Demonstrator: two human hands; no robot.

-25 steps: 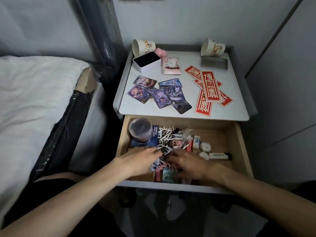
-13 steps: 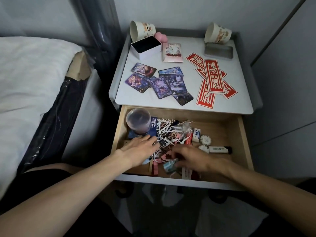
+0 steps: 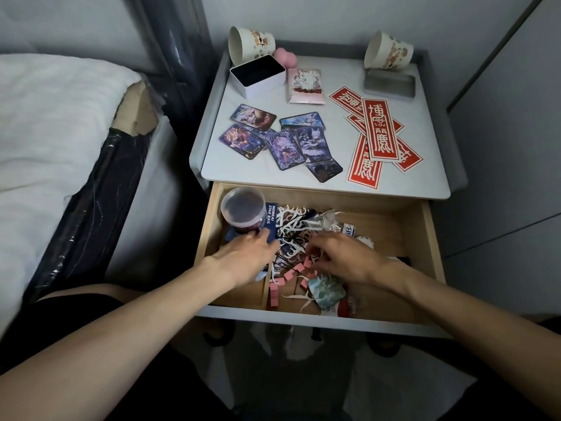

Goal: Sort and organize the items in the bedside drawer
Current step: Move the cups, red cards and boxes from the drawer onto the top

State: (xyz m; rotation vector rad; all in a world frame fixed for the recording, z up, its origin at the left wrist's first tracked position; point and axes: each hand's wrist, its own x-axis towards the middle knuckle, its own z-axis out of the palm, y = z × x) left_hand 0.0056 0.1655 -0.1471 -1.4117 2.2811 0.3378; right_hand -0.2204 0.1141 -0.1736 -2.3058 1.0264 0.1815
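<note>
Now sorting: left hand (image 3: 246,258) flat on blue pack (image 3: 271,221); right hand (image 3: 346,258) fingers curled among floss picks (image 3: 291,220), perhaps pinching one; lift next

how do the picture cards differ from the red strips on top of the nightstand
The picture cards are dark blue and purple with illustrated figures; the red strips are red with white characters. The cards are short with rounded corners, the strips long and narrow. The cards lie on the left half of the nightstand top, the strips on the right. Both lie flat in loose, overlapping piles.
</note>
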